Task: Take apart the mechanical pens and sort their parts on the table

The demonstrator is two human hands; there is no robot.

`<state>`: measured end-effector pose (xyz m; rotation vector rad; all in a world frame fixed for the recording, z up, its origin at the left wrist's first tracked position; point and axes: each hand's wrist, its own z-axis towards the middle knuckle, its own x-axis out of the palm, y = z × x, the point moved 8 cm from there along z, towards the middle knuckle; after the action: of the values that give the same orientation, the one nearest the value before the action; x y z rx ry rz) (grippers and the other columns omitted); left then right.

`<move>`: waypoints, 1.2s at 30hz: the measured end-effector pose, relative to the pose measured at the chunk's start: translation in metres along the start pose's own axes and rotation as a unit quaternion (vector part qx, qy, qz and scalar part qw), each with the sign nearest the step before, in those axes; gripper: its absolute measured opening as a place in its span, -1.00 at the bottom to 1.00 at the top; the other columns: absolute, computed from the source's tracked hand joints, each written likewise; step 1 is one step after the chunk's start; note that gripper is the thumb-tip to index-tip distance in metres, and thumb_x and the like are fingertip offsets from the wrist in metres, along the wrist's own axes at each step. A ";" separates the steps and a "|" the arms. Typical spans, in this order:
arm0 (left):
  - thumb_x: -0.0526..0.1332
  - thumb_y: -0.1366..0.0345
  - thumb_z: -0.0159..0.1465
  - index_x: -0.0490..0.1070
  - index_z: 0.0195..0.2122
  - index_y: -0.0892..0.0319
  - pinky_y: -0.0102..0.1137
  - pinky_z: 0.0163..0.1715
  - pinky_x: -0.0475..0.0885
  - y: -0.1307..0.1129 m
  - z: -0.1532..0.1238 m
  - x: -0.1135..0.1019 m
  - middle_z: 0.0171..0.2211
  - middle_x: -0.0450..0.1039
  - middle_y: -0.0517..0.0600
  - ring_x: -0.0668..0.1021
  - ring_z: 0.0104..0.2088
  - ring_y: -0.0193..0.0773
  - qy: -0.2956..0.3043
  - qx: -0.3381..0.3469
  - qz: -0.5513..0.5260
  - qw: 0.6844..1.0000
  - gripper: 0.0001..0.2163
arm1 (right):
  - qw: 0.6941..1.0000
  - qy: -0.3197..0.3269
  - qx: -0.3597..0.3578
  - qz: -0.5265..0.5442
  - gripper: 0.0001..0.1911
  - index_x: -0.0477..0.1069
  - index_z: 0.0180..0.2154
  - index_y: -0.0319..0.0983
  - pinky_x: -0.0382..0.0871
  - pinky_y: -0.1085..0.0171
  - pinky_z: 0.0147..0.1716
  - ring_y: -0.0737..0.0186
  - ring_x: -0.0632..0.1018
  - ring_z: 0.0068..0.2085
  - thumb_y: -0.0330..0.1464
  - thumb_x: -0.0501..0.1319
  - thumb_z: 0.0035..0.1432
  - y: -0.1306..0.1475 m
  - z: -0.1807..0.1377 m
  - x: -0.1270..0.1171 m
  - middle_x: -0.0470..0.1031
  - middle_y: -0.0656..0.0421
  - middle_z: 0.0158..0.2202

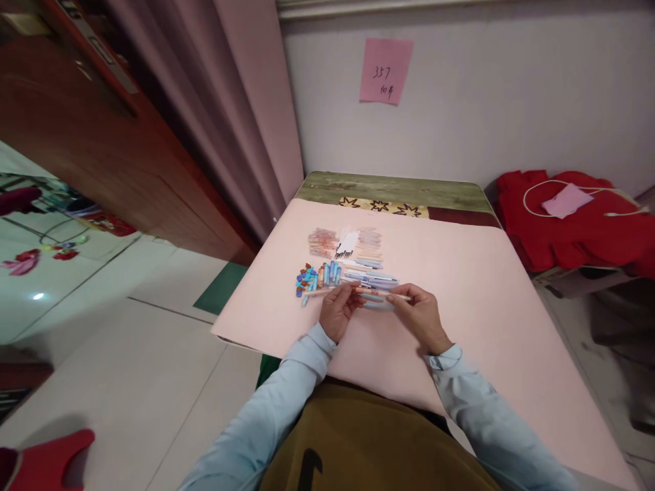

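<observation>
Over the near part of the table, both hands meet at a slim pale pen with an orange-brown section. My left hand is closed around its left part, with fingertips pinched together. On its right end, my right hand has thumb and fingers pinched. Just beyond them lie several blue-grey pen barrels. Blue and orange short tubes stand close together left of these, beside a heap of small blue and brown caps. Farther back are white refills with dark tips, reddish clear parts and pale clear parts.
A pale pink cover lies over the table. Behind it stands a wall with a pink note. Red cloth with a white cable is piled at the right. A wooden door and curtain are on the left.
</observation>
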<state>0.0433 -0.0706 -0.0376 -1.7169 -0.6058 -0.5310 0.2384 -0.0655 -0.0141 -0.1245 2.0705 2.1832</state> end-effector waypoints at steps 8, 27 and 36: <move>0.37 0.07 0.17 0.61 -0.20 0.21 -0.45 -0.42 0.42 -0.005 -0.001 0.001 -0.43 0.54 -0.01 0.54 -0.47 -0.38 -0.006 0.078 0.080 0.994 -0.68 | 0.941 0.006 -0.228 -0.250 -0.77 0.56 -0.23 -0.18 0.40 0.27 -0.32 0.22 0.58 -0.33 -0.17 0.28 0.22 0.029 -0.015 0.003 0.62 0.13 -0.32; 0.33 0.25 0.13 0.52 -0.22 0.20 -0.44 -0.44 0.40 -0.120 -0.012 -0.069 -0.43 0.52 -0.04 0.49 -0.49 -0.37 -0.244 0.284 0.291 0.881 -0.79 | 0.915 -0.063 -0.281 -0.283 -0.79 0.56 -0.26 -0.18 0.38 0.26 -0.32 0.20 0.57 -0.33 -0.20 0.25 0.26 0.039 -0.024 0.002 0.61 0.12 -0.34; 0.39 0.32 0.01 0.58 -0.44 0.12 -0.26 -0.17 0.40 -0.164 0.058 -0.069 -0.38 0.57 0.04 0.55 -0.27 -0.11 -0.228 0.146 0.706 0.654 -0.92 | 0.928 -0.081 -0.257 -0.257 -0.76 0.58 -0.27 -0.18 0.39 0.26 -0.34 0.19 0.58 -0.34 -0.17 0.24 0.25 0.033 -0.019 -0.003 0.62 0.11 -0.33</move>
<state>-0.1133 0.0083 0.0267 -1.4681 0.4272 1.0897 0.2359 -0.0861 0.0176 -0.4606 1.1597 2.2248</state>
